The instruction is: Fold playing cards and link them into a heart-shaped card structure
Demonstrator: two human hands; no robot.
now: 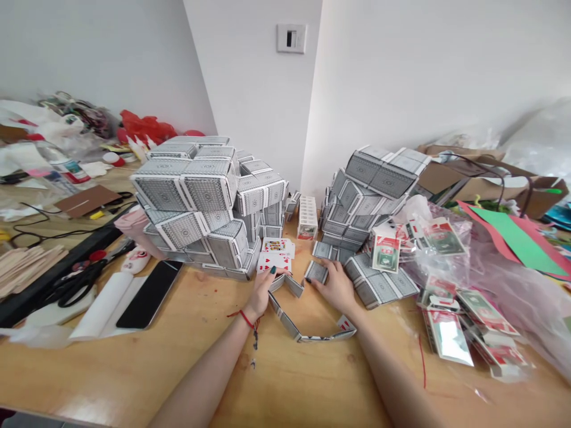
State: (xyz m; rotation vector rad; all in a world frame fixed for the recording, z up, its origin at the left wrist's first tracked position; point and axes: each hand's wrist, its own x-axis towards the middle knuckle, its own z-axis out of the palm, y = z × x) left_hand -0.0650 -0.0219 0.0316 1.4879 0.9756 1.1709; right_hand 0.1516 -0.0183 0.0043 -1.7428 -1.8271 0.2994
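beyond the left grip (pixel 262 293), pinched on a bent card strip (pixel 284 317), and the right grip (pixel 339 289), holding a folded card (pixel 316 271), stacked blocks (pixel 207 187) look finished; the strip's loop between them seems unclosed.

left wrist (pixel 251 313): red cord bracelet (pixel 245 320), dark hanging strand (pixel 256 337) | fingers (pixel 266 278): dark teal nail polish (pixel 273 270) | forearms (pixel 209 370): bare
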